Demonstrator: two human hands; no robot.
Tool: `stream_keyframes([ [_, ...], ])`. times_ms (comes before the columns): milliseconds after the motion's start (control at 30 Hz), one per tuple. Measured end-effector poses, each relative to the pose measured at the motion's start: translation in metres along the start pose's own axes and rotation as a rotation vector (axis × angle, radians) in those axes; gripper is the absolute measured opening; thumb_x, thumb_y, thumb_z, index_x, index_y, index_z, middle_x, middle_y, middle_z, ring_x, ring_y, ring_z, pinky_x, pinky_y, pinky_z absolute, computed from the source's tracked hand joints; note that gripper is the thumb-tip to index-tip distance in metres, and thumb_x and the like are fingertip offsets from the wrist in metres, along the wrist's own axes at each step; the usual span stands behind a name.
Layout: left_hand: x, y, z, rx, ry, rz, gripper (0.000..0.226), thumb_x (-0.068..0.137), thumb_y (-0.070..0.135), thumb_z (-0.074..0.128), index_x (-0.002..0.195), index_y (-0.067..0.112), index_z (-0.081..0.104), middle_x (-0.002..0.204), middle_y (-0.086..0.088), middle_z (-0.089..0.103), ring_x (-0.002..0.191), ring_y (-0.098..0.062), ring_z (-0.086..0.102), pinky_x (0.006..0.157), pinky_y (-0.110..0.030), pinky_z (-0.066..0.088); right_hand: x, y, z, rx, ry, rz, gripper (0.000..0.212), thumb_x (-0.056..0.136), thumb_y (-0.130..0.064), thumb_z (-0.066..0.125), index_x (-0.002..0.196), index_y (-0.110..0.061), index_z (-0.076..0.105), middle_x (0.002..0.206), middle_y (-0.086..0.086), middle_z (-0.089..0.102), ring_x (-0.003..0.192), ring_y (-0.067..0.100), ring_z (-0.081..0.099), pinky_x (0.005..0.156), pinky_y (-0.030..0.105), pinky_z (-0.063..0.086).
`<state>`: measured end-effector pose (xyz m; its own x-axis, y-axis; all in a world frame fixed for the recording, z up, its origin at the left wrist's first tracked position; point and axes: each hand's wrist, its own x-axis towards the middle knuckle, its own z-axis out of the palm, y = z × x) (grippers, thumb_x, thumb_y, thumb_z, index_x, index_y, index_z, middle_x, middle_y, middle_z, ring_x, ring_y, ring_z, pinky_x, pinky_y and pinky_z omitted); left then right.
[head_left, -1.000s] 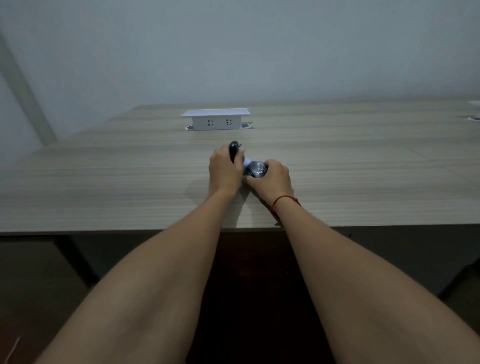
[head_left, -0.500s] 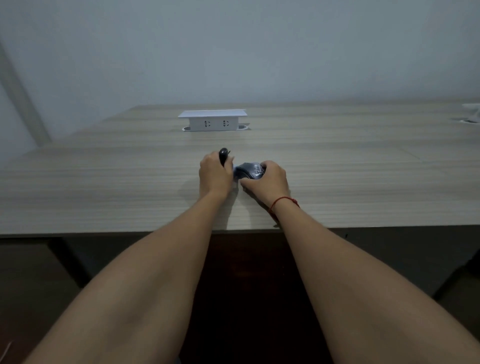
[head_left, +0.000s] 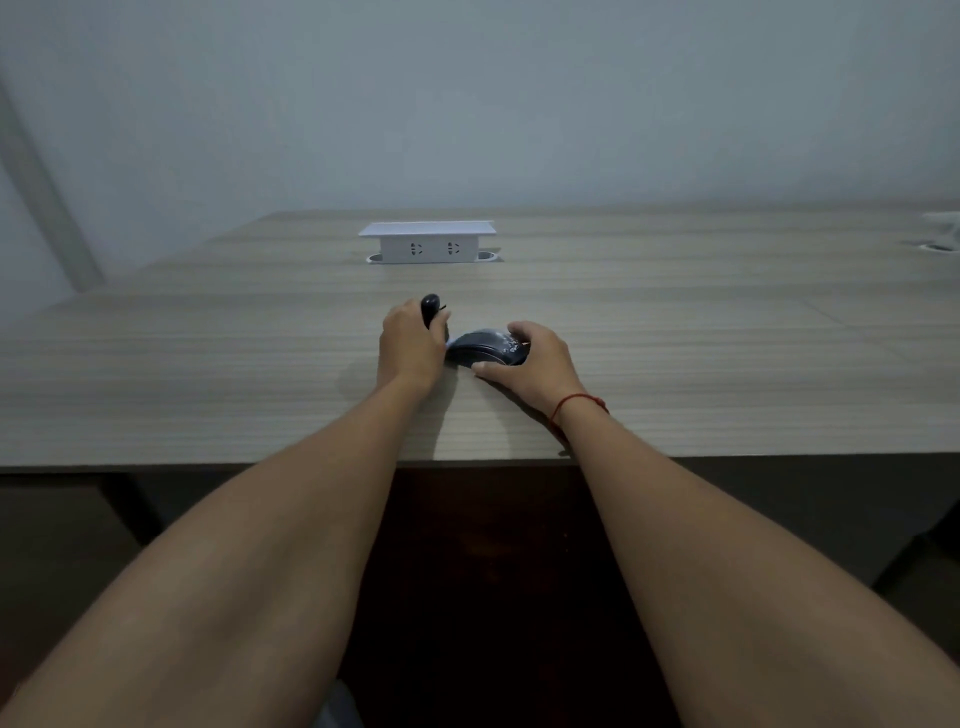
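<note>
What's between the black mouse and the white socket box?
Head view: only bare table between the black mouse, in the right hand, and the socket box. Left hand's small black piece sits beside that stretch.

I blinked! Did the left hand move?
Yes. The left hand slid left, away from the mouse; its black piece now sits below the socket box's middle.

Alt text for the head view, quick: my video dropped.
The right hand grips a dark computer mouse on the wooden table, while the left hand holds a small black object beside it. A white socket box stands farther back.
</note>
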<state>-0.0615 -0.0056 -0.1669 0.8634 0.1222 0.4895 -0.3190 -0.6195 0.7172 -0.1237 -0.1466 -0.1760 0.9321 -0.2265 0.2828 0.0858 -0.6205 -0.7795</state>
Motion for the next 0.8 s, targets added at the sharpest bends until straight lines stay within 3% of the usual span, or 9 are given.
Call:
stream_keyframes([
  [167,0.002,0.018,-0.007,-0.099,0.037,0.072,0.033,0.095,0.031,0.054,0.093,-0.001,0.061,0.097,-0.016,0.062,0.090,-0.026,0.058,0.078,-0.033,0.047,-0.002,-0.002,0.001,-0.017,-0.008,-0.015,0.073,0.075,-0.032,0.081,0.137,-0.011,0.050,0.130,0.006,0.059,0.110,0.018,0.056,0.095,0.030,0.046],
  [267,-0.001,0.032,0.000,-0.141,0.006,0.102,0.033,0.095,0.031,0.054,0.093,-0.001,0.062,0.096,-0.016,0.063,0.088,-0.025,0.057,0.077,-0.033,0.047,-0.004,-0.004,-0.001,-0.014,-0.006,-0.019,0.065,0.074,-0.031,0.082,0.128,-0.009,0.056,0.115,0.002,0.060,0.100,0.017,0.056,0.092,0.032,0.049],
  [367,0.002,0.026,0.003,-0.082,-0.027,0.038,0.035,0.094,0.030,0.055,0.097,-0.004,0.063,0.101,-0.020,0.065,0.094,-0.031,0.061,0.080,-0.037,0.050,-0.004,-0.003,-0.001,-0.010,0.004,-0.027,0.058,0.074,-0.030,0.082,0.123,-0.009,0.059,0.108,0.001,0.059,0.095,0.015,0.055,0.087,0.029,0.049],
  [500,0.005,0.013,-0.003,-0.025,-0.042,-0.035,0.035,0.093,0.031,0.056,0.100,-0.002,0.063,0.103,-0.019,0.065,0.092,-0.031,0.062,0.081,-0.039,0.052,-0.003,-0.001,0.002,-0.021,0.013,-0.032,0.055,0.072,-0.033,0.083,0.118,-0.011,0.061,0.105,0.000,0.060,0.094,0.015,0.056,0.084,0.029,0.050],
  [667,-0.004,0.030,-0.009,-0.210,0.096,0.019,0.031,0.094,0.028,0.056,0.092,-0.002,0.063,0.093,-0.015,0.064,0.083,-0.021,0.054,0.076,-0.032,0.047,0.001,0.000,0.007,-0.132,0.054,0.004,0.054,0.070,-0.046,0.080,0.111,-0.016,0.062,0.110,0.005,0.061,0.102,0.023,0.057,0.089,0.041,0.053],
  [800,-0.012,0.038,0.002,-0.185,-0.031,0.057,0.028,0.092,0.029,0.059,0.091,0.002,0.065,0.090,-0.011,0.065,0.081,-0.020,0.058,0.074,-0.029,0.049,-0.003,-0.003,0.002,-0.299,0.172,0.078,0.060,0.072,-0.053,0.076,0.113,-0.013,0.058,0.113,0.008,0.057,0.104,0.024,0.052,0.082,0.033,0.044],
])
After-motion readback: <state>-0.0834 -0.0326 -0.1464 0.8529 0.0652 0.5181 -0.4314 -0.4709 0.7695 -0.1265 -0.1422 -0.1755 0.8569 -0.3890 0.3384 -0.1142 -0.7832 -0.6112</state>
